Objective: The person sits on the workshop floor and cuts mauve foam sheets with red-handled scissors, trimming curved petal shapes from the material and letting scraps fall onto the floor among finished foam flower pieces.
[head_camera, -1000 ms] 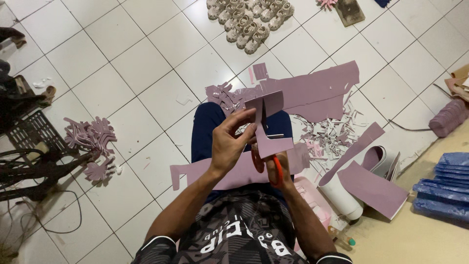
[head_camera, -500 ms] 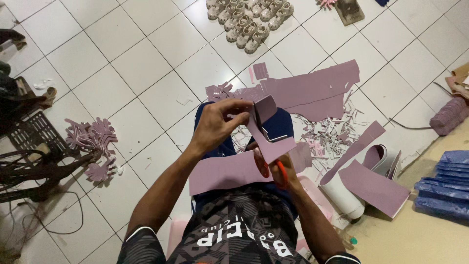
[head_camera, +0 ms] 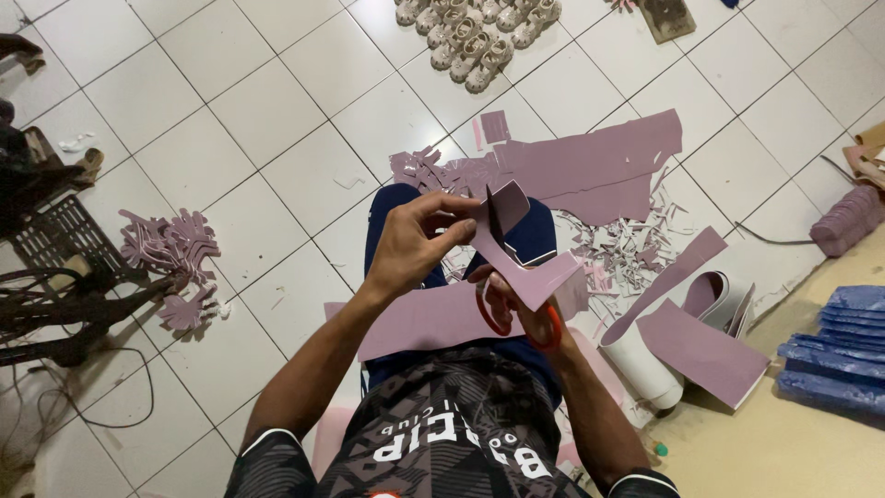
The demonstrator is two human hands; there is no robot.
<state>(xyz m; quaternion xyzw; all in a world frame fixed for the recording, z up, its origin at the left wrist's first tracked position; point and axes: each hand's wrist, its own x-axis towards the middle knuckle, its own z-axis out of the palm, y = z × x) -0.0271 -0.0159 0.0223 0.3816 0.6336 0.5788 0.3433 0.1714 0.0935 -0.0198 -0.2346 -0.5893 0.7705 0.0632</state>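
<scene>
My left hand (head_camera: 419,244) pinches the upper end of a curling mauve sheet strip (head_camera: 516,254) in front of my chest. Partly hidden under that strip, my right hand (head_camera: 521,309) grips red-handled scissors (head_camera: 525,323) whose blades sit in the sheet. A wider mauve sheet (head_camera: 419,318) lies across my lap below both hands.
A large mauve offcut (head_camera: 590,166) and small trimmings (head_camera: 627,249) lie on the white tiles ahead. Cut mauve shapes (head_camera: 175,263) are piled at left beside a dark crate (head_camera: 55,240). Pale shoe parts (head_camera: 470,32) sit at the top, rolled sheets (head_camera: 710,323) and blue sheets (head_camera: 843,341) at right.
My left hand has shifted a little right and lower along the strip, and the strip has curled and turned. The scissors stay in the sheet.
</scene>
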